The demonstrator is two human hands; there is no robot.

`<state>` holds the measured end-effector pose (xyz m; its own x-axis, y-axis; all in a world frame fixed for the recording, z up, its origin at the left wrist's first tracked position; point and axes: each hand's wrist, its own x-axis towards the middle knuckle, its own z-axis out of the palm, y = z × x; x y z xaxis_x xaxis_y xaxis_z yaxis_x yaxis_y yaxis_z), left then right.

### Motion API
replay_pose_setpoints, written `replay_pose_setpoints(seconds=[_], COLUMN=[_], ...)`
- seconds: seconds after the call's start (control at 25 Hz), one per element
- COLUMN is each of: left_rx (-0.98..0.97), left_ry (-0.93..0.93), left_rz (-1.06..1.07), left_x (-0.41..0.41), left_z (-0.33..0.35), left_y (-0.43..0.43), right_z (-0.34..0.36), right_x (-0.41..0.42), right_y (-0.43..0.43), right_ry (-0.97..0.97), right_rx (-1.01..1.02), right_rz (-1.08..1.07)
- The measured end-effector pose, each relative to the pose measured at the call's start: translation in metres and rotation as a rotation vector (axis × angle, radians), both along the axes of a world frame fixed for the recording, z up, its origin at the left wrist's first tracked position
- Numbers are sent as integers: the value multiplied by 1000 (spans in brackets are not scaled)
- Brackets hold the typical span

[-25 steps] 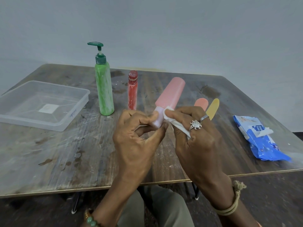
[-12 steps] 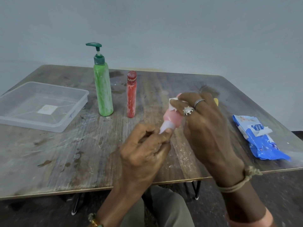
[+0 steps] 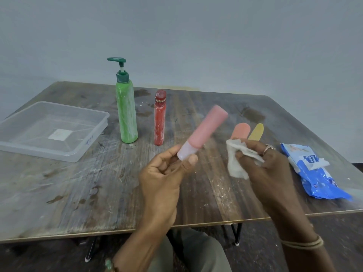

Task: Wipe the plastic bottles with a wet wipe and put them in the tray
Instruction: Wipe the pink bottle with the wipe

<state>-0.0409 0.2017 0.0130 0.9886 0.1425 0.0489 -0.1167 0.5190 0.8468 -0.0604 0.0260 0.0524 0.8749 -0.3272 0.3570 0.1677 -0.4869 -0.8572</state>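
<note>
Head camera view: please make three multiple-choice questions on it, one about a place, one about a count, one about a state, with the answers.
1. Where is the clear tray?
A. at the table's left
B. beside the blue wipes pack
C. on the person's lap

2. How many bottles stand upright on the table?
A. none
B. two
C. four

3. What is the wet wipe doing?
A. lying in the tray
B. wrapped round the pink bottle
C. held in the right hand, apart from the bottle

Answers: 1 A, it sits left of the green pump bottle. 2 B, green and red bottle. 3 C, the right hand holds it while the left hand holds the pink bottle.
</note>
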Motion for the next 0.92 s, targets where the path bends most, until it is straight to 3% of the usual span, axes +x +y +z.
replay_pose_setpoints(seconds=[0.08, 0.2, 0.28, 0.56, 0.68, 0.8, 0.92], left_rx=[-118, -53, -15, 38, 118, 298, 505], left_ry=[128, 178, 184, 96, 39, -17, -98], left_rz=[-114, -146, -150, -182, -147, -86, -58], left_x=[4, 6, 7, 17, 21, 26, 28], left_z=[-1, -1, -1, -9, -16, -29, -41], left_y=[-2, -12, -19, -36, -40, -37, -33], right_z=[-9, -15, -13, -1, -1, 4, 20], right_x=[-5, -8, -9, 6, 10, 8, 9], right_y=[6, 16, 20, 20, 15, 6, -3], right_ry=[88, 144, 131, -6, -42, -116, -334], right_rx=[144, 398, 449, -18, -26, 137, -123], right_rz=[68, 185, 228, 46, 32, -94, -195])
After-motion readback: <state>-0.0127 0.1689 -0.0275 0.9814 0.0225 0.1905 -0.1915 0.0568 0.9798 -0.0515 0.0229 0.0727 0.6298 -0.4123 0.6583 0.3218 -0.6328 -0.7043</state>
